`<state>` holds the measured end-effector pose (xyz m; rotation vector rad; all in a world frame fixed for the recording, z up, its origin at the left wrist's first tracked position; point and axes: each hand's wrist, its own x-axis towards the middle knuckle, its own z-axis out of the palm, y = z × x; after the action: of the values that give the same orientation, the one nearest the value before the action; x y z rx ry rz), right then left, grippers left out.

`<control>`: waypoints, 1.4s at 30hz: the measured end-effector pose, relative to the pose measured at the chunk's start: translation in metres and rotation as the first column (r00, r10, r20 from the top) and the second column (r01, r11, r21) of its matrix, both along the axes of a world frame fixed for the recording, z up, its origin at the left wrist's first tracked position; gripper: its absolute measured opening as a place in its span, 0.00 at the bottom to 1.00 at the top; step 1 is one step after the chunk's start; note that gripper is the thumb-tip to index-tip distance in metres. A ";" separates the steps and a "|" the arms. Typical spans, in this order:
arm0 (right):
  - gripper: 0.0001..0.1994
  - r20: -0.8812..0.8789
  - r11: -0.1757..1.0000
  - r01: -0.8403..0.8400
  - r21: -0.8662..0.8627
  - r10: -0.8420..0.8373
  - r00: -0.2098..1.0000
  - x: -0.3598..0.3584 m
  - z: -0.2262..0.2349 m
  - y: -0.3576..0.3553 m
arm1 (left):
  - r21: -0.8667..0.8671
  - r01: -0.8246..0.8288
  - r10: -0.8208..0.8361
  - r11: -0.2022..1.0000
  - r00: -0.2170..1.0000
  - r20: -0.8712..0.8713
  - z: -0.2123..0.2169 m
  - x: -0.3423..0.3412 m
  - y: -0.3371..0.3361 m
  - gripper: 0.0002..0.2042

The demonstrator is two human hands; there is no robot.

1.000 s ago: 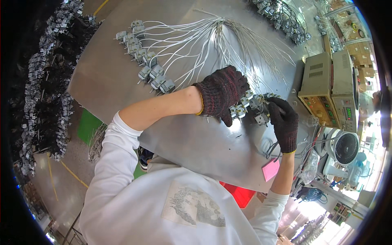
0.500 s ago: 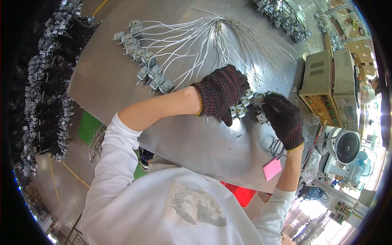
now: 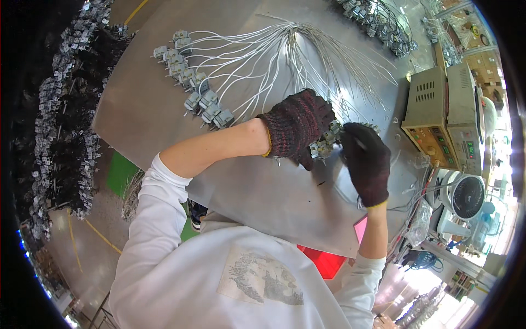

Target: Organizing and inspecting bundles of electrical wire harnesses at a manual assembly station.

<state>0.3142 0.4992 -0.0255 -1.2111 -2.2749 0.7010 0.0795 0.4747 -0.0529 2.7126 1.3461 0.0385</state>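
Both my hands wear dark knitted gloves with yellow cuffs. My left hand [image 3: 297, 125] is bent around one side of a cluster of small grey boxy parts [image 3: 322, 147] on the metal table [image 3: 263, 192]. Its thumb points down past their near side. Closed fingers of my right hand [image 3: 366, 162] reach in at the right side of the same cluster, and whatever they hold is hidden and blurred. White wires [image 3: 279, 57] run from a tied bundle beyond my hands. Their left strands end in a row of similar grey boxy parts [image 3: 189, 77].
Two metal instrument boxes [image 3: 430, 118] stand at the right, with a small fan [image 3: 466, 196] nearer me. A pink pad [image 3: 360, 229] lies partly behind my right forearm. More wired parts [image 3: 378, 24] are at the far right. A red bin [image 3: 323, 261] sits below the near edge.
My right hand has moved left and slightly nearer my left hand, from the cluster's near right part. The pink pad is now partly covered by my forearm. My left hand has hardly moved.
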 end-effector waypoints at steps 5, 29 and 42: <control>0.11 0.382 0.934 -0.235 0.269 0.121 0.916 -0.013 0.009 -0.003 | -0.077 -0.008 0.007 0.997 1.000 -0.014 0.006 0.000 0.002 0.53; 0.11 0.364 0.904 -0.313 0.292 0.198 0.910 -0.008 0.010 0.010 | -0.010 -0.019 0.019 1.000 0.996 0.089 -0.005 0.001 0.002 0.46; 0.13 0.443 0.810 -0.469 0.351 0.297 0.846 -0.001 0.005 0.030 | 0.041 -0.085 0.080 0.996 0.990 0.114 -0.013 0.006 0.001 0.45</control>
<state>0.3136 0.5290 -0.0201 -0.6916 -2.8344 0.0397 0.0854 0.4754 -0.0661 2.6455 1.4404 0.2274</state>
